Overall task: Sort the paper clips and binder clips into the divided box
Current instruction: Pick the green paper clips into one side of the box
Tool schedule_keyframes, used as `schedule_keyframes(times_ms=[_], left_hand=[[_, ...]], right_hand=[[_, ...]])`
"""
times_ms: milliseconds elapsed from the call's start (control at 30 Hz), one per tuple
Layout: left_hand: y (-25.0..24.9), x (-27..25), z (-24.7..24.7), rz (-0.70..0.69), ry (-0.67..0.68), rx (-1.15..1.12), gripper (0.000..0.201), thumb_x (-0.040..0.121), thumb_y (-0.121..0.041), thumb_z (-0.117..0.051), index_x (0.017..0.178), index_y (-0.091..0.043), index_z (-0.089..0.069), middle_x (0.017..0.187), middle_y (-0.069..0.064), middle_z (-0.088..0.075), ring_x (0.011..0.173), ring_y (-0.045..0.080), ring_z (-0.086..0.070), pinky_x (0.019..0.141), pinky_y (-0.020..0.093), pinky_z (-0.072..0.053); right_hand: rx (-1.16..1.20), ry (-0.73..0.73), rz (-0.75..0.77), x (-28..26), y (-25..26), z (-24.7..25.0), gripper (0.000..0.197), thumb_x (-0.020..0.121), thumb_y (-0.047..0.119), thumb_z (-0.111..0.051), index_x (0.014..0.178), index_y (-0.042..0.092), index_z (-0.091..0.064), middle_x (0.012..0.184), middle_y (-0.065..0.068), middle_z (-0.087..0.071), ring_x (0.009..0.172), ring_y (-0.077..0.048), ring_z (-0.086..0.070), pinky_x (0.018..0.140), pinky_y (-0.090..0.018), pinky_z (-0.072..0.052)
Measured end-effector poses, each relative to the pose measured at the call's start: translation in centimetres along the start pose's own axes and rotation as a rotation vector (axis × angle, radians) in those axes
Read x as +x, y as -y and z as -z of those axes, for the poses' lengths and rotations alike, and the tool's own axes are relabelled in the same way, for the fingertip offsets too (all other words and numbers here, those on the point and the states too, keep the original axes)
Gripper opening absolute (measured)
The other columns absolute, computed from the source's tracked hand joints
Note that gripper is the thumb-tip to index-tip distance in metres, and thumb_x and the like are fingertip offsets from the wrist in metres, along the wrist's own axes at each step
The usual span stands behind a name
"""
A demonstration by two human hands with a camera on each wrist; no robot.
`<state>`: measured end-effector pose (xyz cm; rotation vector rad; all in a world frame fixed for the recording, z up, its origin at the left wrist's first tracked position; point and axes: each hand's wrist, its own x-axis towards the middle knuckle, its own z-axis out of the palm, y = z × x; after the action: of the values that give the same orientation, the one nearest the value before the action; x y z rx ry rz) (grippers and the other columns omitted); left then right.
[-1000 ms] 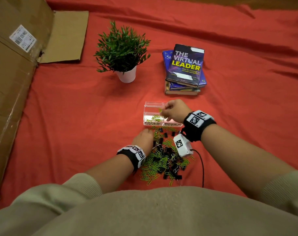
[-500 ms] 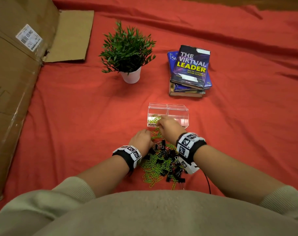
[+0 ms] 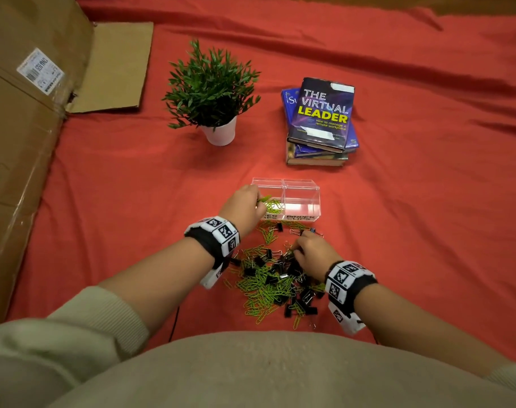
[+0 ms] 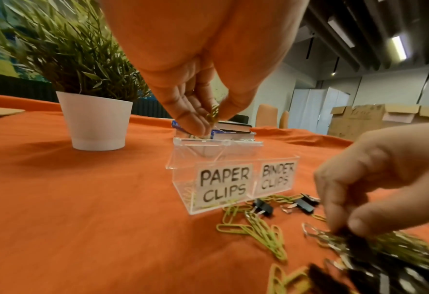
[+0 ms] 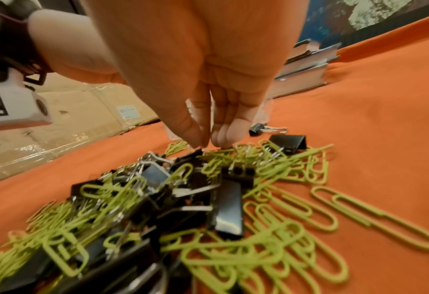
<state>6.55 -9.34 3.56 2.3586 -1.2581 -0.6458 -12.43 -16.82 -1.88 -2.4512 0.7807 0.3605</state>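
A clear divided box stands on the red cloth, its compartments labelled PAPER CLIPS and BINDER CLIPS. Several green paper clips lie in the left compartment; the right one looks bare. My left hand hovers over the left compartment and pinches green paper clips between thumb and fingers. Just in front of the box lies a mixed pile of green paper clips and black binder clips. My right hand reaches down into its far side, and its fingertips pinch a black binder clip.
A potted plant in a white pot and a stack of books stand behind the box. A large cardboard carton runs along the left side. A few loose clips lie against the box front.
My right hand came back from the box to the pile. My left hand left the pile and rose over the paper clip compartment with green clips.
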Motion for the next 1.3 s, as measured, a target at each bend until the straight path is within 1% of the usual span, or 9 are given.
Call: schedule_keyframes(times_ms=[100, 233, 367, 533, 667, 800, 1000, 1100, 1300], left_hand=[[-0.3, 1.9, 0.0, 0.038, 0.043, 0.054, 0.013, 0.090, -0.012, -0.050, 0.096, -0.003, -0.056, 0.100, 0.013, -0.057, 0.088, 0.027, -0.056, 0.076, 0.037, -0.046], [-0.3, 1.5, -1.1, 0.014, 0.007, 0.119, 0.021, 0.090, -0.016, -0.053, 0.109, -0.007, -0.056, 0.112, 0.010, -0.056, 0.103, 0.026, -0.055, 0.086, 0.036, -0.045], [0.0, -1.1, -3.3, -0.048, -0.045, 0.126, 0.014, 0.089, -0.019, -0.054, 0.103, -0.015, -0.054, 0.108, 0.002, -0.054, 0.099, 0.020, -0.055, 0.080, 0.030, -0.045], [1.2, -3.4, -6.8, 0.106, 0.030, 0.085, 0.027, 0.089, -0.028, -0.060, 0.110, -0.014, -0.052, 0.113, 0.002, -0.051, 0.108, 0.020, -0.051, 0.092, 0.033, -0.048], [1.2, -3.7, -8.1, 0.037, 0.037, 0.154, 0.049, 0.087, -0.027, -0.062, 0.130, -0.011, -0.043, 0.129, 0.004, -0.045, 0.122, 0.021, -0.044, 0.101, 0.035, -0.044], [1.2, -3.5, -8.3, -0.057, 0.083, 0.241, 0.058, 0.090, -0.021, -0.058, 0.142, -0.015, -0.033, 0.138, 0.003, -0.042, 0.123, 0.024, -0.043, 0.098, 0.038, -0.046], [1.9, -3.4, -8.3, -0.081, 0.128, 0.279, 0.060, 0.090, -0.012, -0.055, 0.144, -0.015, -0.030, 0.135, 0.003, -0.042, 0.120, 0.024, -0.042, 0.094, 0.038, -0.048], [2.0, -3.4, -8.5, -0.077, 0.139, 0.290, 0.052, 0.090, -0.008, -0.056, 0.139, -0.014, -0.040, 0.126, 0.003, -0.044, 0.114, 0.024, -0.043, 0.088, 0.038, -0.051], [2.1, -3.4, -8.4, -0.068, 0.154, 0.277, 0.035, 0.087, -0.005, -0.057, 0.121, -0.013, -0.052, 0.114, 0.005, -0.047, 0.108, 0.025, -0.047, 0.081, 0.041, -0.053]], right_hand=[[0.033, -0.057, -0.015, 0.5, -0.3, 0.8, 0.023, 0.092, 0.014, -0.048, 0.110, 0.012, -0.062, 0.110, -0.003, -0.059, 0.098, -0.019, -0.060, 0.084, -0.028, -0.052], [0.044, -0.065, -0.007, 1.8, 0.5, 1.2, 0.040, 0.090, 0.012, -0.046, 0.129, 0.019, -0.052, 0.119, -0.008, -0.059, 0.109, -0.026, -0.056, 0.090, -0.038, -0.051], [-0.016, 0.013, 0.002, 2.6, 1.6, 0.6, 0.050, 0.090, 0.015, -0.046, 0.138, 0.026, -0.040, 0.117, -0.011, -0.055, 0.109, -0.030, -0.053, 0.085, -0.042, -0.052], [-0.098, -0.027, -0.026, 1.6, 1.0, 0.1, 0.030, 0.091, 0.020, -0.045, 0.118, 0.012, -0.056, 0.114, -0.009, -0.056, 0.112, -0.027, -0.050, 0.088, -0.041, -0.050], [-0.059, -0.075, -0.035, 0.4, -0.1, 0.1, 0.028, 0.091, 0.017, -0.046, 0.116, 0.012, -0.058, 0.110, -0.006, -0.057, 0.109, -0.025, -0.052, 0.089, -0.037, -0.049], [-0.025, -0.097, -0.081, 0.5, -0.3, 0.3, 0.041, 0.092, 0.016, -0.045, 0.133, 0.018, -0.048, 0.116, -0.006, -0.057, 0.113, -0.025, -0.052, 0.091, -0.037, -0.049], [-0.077, -0.104, -0.093, -0.1, -0.9, 0.1, 0.024, 0.092, 0.018, -0.045, 0.109, 0.009, -0.060, 0.105, -0.006, -0.056, 0.104, -0.025, -0.053, 0.082, -0.035, -0.048], [-0.006, -0.193, -0.054, 0.5, -0.6, 0.5, 0.028, 0.090, 0.008, -0.046, 0.114, 0.004, -0.059, 0.111, -0.009, -0.054, 0.107, -0.025, -0.051, 0.089, -0.033, -0.048], [-0.092, -0.097, 0.017, 1.6, 1.2, -0.9, 0.067, 0.082, -0.011, -0.046, 0.144, -0.001, -0.024, 0.141, -0.016, -0.035, 0.129, -0.030, -0.034, 0.111, -0.036, -0.033]])
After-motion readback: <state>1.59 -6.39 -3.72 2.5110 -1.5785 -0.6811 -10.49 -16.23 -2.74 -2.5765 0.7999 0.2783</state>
